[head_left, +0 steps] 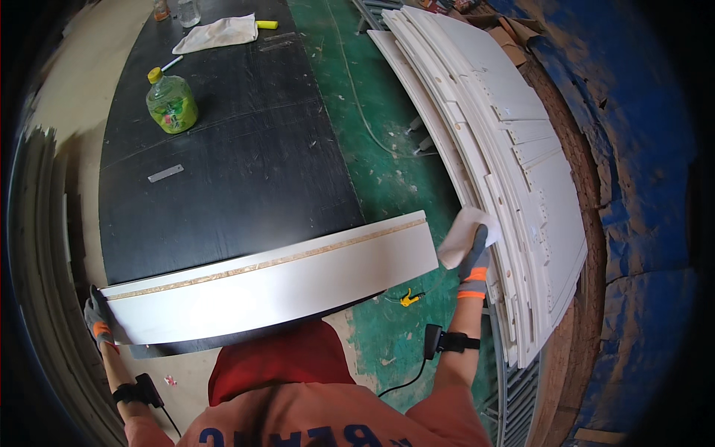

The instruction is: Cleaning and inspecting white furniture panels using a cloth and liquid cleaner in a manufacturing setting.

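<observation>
A long white board (298, 279) with a tan strip of bare core along it lies across the near end of a black-topped table (238, 179). My left hand (97, 313), in a grey and orange glove, grips the board's left end; some of its fingers are hidden. Just past the right end, my right hand (474, 262) is closed around a white cloth (459, 242). This cloth hangs between the board and a stack of white panels (514, 179).
On the table are a green bottle with a yellow cap (172, 104), a small metal strip (165, 173), a marker (172, 63) and another white cloth (217, 35). A yellow air gun (410, 298) lies low, right of the table. A hose (357, 112) crosses the green floor.
</observation>
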Tool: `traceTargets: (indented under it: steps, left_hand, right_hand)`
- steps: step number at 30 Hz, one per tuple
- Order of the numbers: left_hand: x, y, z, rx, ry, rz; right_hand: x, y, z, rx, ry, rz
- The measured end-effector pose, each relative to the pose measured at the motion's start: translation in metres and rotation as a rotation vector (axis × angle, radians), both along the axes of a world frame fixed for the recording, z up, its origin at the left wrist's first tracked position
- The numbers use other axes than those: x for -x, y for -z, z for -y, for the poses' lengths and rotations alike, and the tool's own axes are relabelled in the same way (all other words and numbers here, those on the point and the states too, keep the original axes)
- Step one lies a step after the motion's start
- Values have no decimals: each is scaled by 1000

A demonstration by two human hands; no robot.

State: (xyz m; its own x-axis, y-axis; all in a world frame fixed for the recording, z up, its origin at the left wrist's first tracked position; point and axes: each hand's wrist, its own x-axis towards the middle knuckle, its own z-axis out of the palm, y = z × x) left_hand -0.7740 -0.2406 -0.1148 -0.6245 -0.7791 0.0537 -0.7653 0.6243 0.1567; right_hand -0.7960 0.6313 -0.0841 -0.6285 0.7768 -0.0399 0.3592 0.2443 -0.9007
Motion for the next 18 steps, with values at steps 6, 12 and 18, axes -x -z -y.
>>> traceTargets:
  steps: [6, 12, 18]
  left_hand:
    - [1, 9, -9, -285, -72, -254]
    - [26, -49, -52, -394, -57, -603]
    - [54, -80, -18, -801, -109, -1268]
  right_hand:
    - [44, 13, 73, -486, -327, 164]
    - [56, -12, 88, -214, -295, 70]
    - [58, -32, 73, 354, -119, -540]
